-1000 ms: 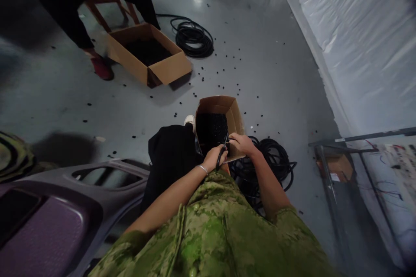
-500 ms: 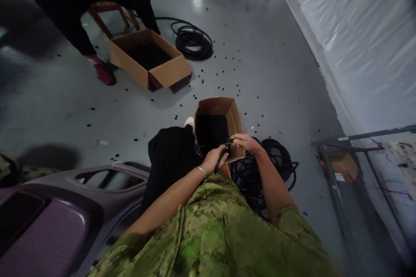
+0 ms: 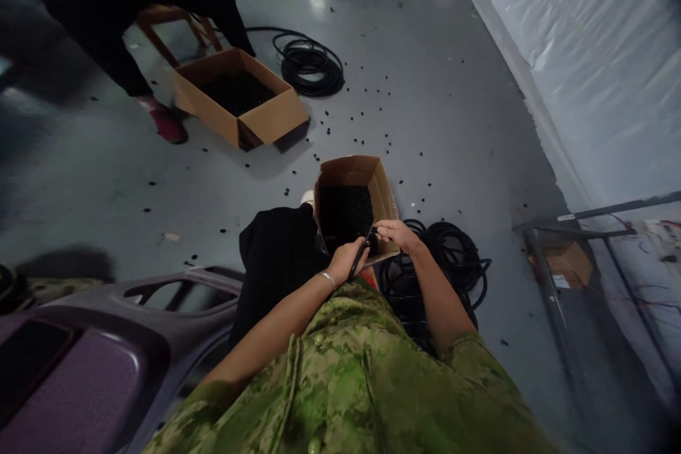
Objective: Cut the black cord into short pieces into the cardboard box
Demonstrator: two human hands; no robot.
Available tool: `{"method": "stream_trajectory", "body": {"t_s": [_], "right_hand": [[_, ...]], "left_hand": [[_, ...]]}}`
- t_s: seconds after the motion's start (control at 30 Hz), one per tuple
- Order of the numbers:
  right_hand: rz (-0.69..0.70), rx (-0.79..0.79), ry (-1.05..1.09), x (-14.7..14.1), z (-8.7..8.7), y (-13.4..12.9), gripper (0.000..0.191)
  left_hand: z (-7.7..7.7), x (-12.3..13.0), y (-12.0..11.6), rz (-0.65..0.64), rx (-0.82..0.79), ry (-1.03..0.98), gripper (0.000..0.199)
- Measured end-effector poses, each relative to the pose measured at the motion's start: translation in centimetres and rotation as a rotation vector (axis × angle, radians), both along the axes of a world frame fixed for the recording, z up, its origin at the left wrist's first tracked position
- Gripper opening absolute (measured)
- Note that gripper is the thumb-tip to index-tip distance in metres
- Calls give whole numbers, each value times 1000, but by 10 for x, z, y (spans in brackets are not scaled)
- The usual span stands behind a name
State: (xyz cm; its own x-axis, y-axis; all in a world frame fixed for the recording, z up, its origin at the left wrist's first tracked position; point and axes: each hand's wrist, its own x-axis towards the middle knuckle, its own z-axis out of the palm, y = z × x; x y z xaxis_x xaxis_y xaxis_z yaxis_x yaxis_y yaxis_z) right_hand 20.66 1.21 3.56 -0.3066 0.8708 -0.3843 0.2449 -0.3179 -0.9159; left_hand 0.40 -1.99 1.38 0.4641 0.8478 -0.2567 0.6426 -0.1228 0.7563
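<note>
My left hand [image 3: 345, 259], with a bracelet at the wrist, is closed round the dark handles of a cutting tool [image 3: 360, 255] whose blades point up and away from me. My right hand [image 3: 396, 233] pinches a black hose end [image 3: 379, 231] beside the blades. Both hands are over the near edge of a cardboard box [image 3: 384, 191] that holds many small black pieces [image 3: 357, 206]. Black hose [image 3: 452, 255] lies coiled on the floor to the right of the box and runs beneath my right forearm.
A seated person's leg [image 3: 213, 3] is at the upper left, by a larger cardboard box [image 3: 274, 115] of black pieces and another hose coil [image 3: 311, 67]. Small black bits dot the floor [image 3: 436, 106]. A grey plastic chair [image 3: 106, 298] is at left, a metal frame [image 3: 547, 284] at right.
The blades now show more clearly between my hands, which stay over the box. The view has shifted slightly, and the seated person's hands show more at the top left.
</note>
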Motion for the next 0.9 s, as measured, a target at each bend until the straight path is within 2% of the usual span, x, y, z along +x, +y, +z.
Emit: {"method": "stream_trajectory", "body": {"t_s": [0.13, 0.4, 0.63, 0.73, 0.83, 0.9], "right_hand": [[-43, -10, -17, -2, -7, 1, 34], [-117, 16, -97, -11, -19, 1, 28], [-122, 76, -161, -13, -20, -2, 28], [-34, 131, -269, -10, -14, 0, 26], [127, 191, -393, -10, -6, 3, 24], [183, 218, -507, -13, -1, 6, 25]], "left_hand": [[1, 2, 1, -8, -12, 40, 22], [-1, 3, 3, 9, -54, -28, 21], [-5, 1, 4, 17, -69, -111, 20], [-8, 1, 5, -4, -102, -161, 23], [-11, 3, 5, 37, -144, -185, 25], [-12, 4, 5, 60, -163, -184, 25]]}}
